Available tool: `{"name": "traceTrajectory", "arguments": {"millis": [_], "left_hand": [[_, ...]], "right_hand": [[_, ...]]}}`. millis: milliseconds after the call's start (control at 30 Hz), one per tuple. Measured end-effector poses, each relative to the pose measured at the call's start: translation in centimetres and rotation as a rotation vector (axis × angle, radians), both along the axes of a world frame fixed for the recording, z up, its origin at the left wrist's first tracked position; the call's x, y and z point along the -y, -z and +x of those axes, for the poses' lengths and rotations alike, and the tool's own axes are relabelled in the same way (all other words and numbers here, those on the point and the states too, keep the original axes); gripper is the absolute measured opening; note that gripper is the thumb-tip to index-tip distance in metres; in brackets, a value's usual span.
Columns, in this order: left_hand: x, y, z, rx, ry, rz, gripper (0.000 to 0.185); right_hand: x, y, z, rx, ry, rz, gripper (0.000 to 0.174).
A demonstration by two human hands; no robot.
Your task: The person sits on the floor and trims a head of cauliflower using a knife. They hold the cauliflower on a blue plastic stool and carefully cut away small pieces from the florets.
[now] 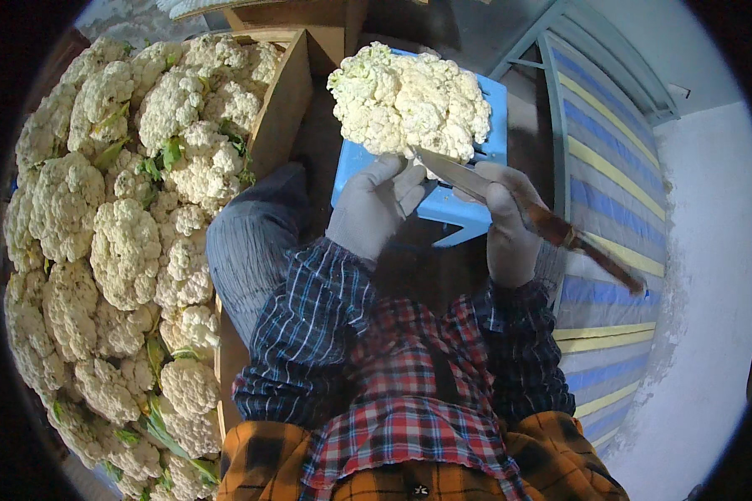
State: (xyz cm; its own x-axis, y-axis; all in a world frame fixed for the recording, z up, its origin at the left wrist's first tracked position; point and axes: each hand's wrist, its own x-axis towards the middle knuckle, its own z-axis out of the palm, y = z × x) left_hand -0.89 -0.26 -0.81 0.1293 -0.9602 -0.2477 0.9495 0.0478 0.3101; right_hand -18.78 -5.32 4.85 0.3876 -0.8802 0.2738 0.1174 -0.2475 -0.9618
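A cauliflower head (413, 100) rests on a blue plastic stool (454, 210) in front of me. My right hand (511, 213), in a pale glove, holds a knife (454, 172) with a long wooden handle; its blade points left, with the tip at the near edge of the cauliflower. Gloved as well, my left hand (379, 200) is at that same edge, its fingers curled beside the blade tip. Whether its fingertips grip a bit of the cauliflower cannot be told.
Many cauliflower heads (125, 253) with some green leaves fill a large wooden crate (282, 100) on the left, close to my knee. A cardboard box (326, 44) stands behind it. At the right is a metal frame (558, 125) with a striped sheet (608, 188), beside a white wall (708, 250).
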Motion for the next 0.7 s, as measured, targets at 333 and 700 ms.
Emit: {"name": "traceTrajectory", "arguments": {"millis": [333, 700], "left_hand": [[0.2, 1.4, 0.1, -0.064, 0.018, 0.0, 0.025], [0.4, -0.8, -0.5, 0.04, -0.023, 0.101, 0.027]], "right_hand": [[-0.1, -1.3, 0.6, -0.204, -0.083, -0.371, 0.017], [-0.2, -1.2, 1.2, -0.336, -0.019, -0.672, 0.018]]}}
